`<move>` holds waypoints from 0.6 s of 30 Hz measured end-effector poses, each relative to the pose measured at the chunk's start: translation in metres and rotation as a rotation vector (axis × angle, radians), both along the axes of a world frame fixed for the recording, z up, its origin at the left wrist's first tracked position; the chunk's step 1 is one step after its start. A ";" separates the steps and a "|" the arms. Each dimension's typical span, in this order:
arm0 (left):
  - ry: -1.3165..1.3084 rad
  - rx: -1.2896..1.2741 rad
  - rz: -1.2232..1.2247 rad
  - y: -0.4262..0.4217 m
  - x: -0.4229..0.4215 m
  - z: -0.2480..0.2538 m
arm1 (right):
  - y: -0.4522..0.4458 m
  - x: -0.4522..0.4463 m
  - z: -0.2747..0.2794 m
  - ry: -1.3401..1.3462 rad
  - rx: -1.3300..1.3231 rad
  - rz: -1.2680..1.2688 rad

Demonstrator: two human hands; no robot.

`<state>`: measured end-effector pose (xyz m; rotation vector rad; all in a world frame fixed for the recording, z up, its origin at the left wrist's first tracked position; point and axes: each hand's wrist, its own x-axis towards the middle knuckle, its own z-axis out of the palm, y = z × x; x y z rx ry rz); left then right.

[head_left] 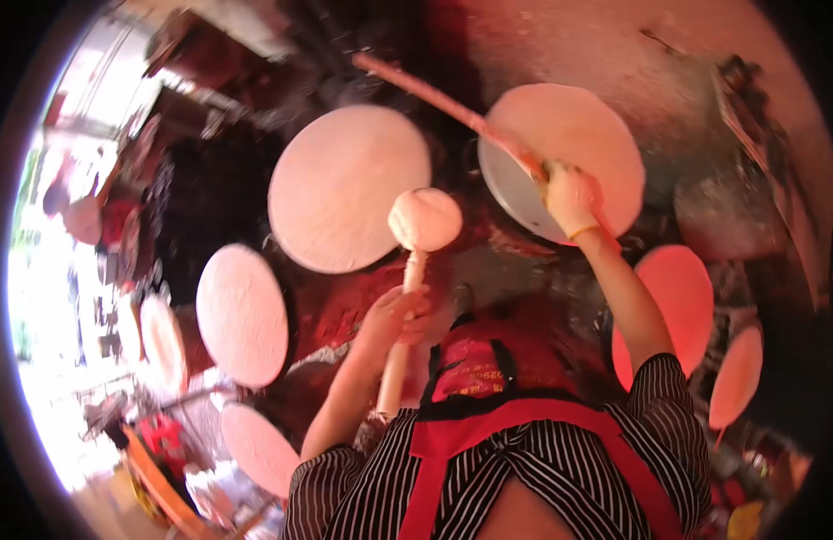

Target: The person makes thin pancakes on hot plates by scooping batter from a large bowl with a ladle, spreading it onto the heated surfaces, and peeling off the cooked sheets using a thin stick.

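My left hand [394, 319] is wrapped round a thick, pale stick [396, 373] with a rounded whitish lump [425, 219] at its upper end. I cannot make out what the lump is made of. Behind it lies a large round griddle [344, 184] coated in a pale layer. My right hand [571, 198], in a white glove, is closed on a long, flat wooden spatula [443, 103]. This slants up to the left across a second round griddle [515, 189], whose pale coating leaves a greyish patch showing at the lower left.
More pale discs surround me: a disc [243, 315] and a lower disc [254, 445] on the left, and a pinkish disc [673, 306] on the right. Clutter and an orange bar [169, 486] stand at lower left. A wall [704, 54] rises at upper right.
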<state>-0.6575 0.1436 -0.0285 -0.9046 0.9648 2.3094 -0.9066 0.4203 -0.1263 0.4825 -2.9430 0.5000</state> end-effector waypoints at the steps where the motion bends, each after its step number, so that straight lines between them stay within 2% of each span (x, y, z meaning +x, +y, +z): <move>1: 0.009 0.030 -0.066 -0.007 -0.012 -0.002 | 0.018 -0.007 0.038 -0.010 -0.016 -0.102; 2: 0.057 0.118 -0.105 -0.016 -0.021 -0.005 | 0.033 -0.013 0.065 -0.020 -0.039 -0.198; 4: 0.209 -0.455 -0.175 0.017 -0.022 0.020 | 0.152 -0.080 0.022 0.238 -0.125 -0.281; 5: 0.217 -0.449 -0.205 0.024 -0.028 0.024 | 0.180 -0.066 0.084 0.145 -0.183 -0.504; 6: 0.416 -0.765 -0.307 0.031 -0.031 0.027 | 0.216 -0.047 0.126 0.304 -0.336 -0.450; 7: 0.626 -1.082 -0.403 0.039 -0.032 0.033 | 0.271 -0.036 0.154 0.242 -0.499 -0.711; 8: 0.641 -1.086 -0.420 0.049 -0.038 0.045 | 0.315 -0.012 0.186 0.275 -0.732 -0.645; 9: 0.430 -0.706 -0.440 0.062 -0.051 0.060 | 0.375 0.005 0.214 0.325 -0.751 -0.712; 10: 0.215 -0.327 -0.453 0.077 -0.065 0.071 | 0.435 0.027 0.231 0.415 -1.109 -0.667; 11: 0.157 -0.050 -0.479 0.079 -0.081 0.063 | 0.473 0.062 0.260 0.429 -1.163 -0.643; 12: 0.169 -0.051 -0.511 0.090 -0.088 0.060 | 0.510 0.105 0.288 0.447 -1.209 -0.624; 14: -0.179 0.433 -0.389 0.116 -0.101 0.048 | 0.588 0.188 0.310 0.564 -1.200 -0.638; 15: -0.170 0.410 -0.404 0.134 -0.099 0.044 | 0.616 0.225 0.318 0.649 -1.191 -0.713; 16: -0.254 0.608 -0.372 0.150 -0.102 0.040 | 0.619 0.251 0.321 0.743 -1.299 -0.829; 18: -0.369 0.809 -0.272 0.176 -0.102 0.036 | 0.755 0.339 0.287 0.740 -1.320 -0.907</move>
